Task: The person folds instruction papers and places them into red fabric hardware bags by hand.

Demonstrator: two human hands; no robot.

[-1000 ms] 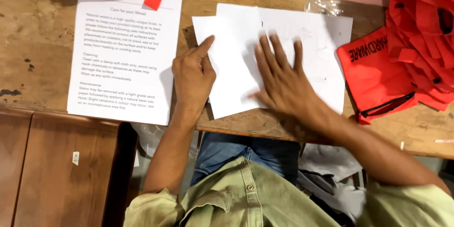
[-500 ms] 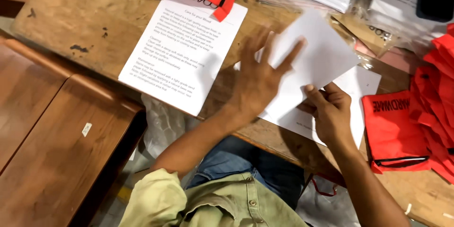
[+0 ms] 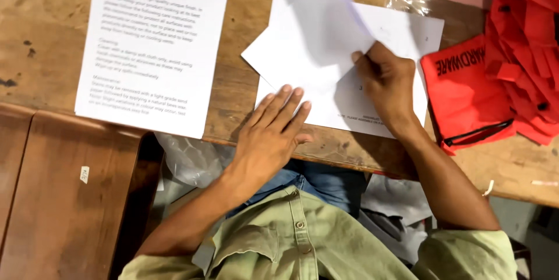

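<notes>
Head view is showing a folding step under way, by my reading: in the upper middle of the frame the right hand is pinching the turned-up white sheet between thumb and fingers, while the left hand is lying flat, fingers together, on its lower edge and the sheet beneath. A printed page is lying at upper left, red fabric bags at right. The next move likely calls for aligning edges before creasing.
</notes>
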